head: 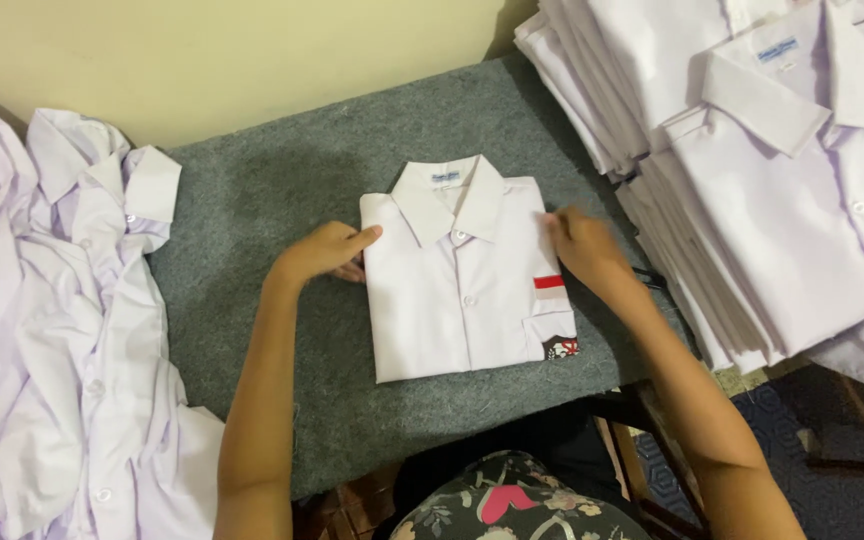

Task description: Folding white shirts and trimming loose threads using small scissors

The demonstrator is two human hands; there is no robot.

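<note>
Folded white shirt [462, 290] sits square in the middle of the grey felt pad [252, 200], collar at the far edge, buttons down the centre, a red-and-white patch on its right side above the pocket. Left hand [324, 252] lies flat at the shirt's left edge, fingers together and extended, gripping nothing. Right hand [584, 248] presses the right shoulder, fingers slightly curled onto the cloth, not clamped. By the look of it this one is folded and only being squared up. On the right, a tall stack of folded shirts [792, 170] reads as finished. On the left, a loose heap of unfolded shirts [62, 340] looks like what remains.
</note>
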